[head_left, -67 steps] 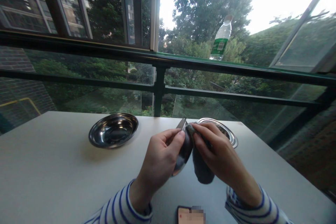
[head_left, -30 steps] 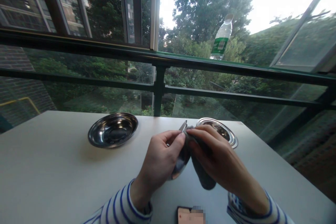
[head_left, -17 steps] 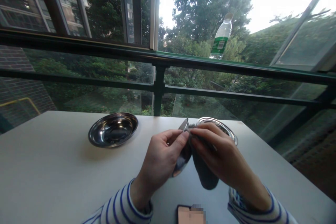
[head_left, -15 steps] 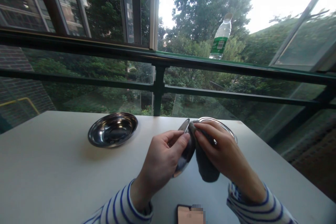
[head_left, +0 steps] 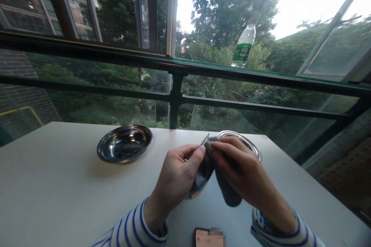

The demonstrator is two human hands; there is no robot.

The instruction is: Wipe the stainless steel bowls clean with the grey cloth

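My left hand [head_left: 181,175] grips a shiny steel bowl [head_left: 202,179] by its rim, thumb on the near side, and the bowl is tipped on edge above the table. A dark grey cloth [head_left: 227,185] is bunched in my right hand [head_left: 243,170], whose fingers press it against the bowl near the rim. The cloth's lower end hangs down beside the bowl. Part of the bowl is covered by my left hand, so its inside is mostly hidden.
On the white table [head_left: 58,185] a wide steel basin [head_left: 126,144] sits at the back left. Another round steel dish [head_left: 252,144] lies behind my right hand, partly covered. A phone [head_left: 203,238] lies at the near edge. A plastic bottle [head_left: 242,52] stands by the railing [head_left: 116,60].
The bowl has turned a little in my left hand, so its rim shows narrower. My right hand and the cloth have shifted slightly left along it.
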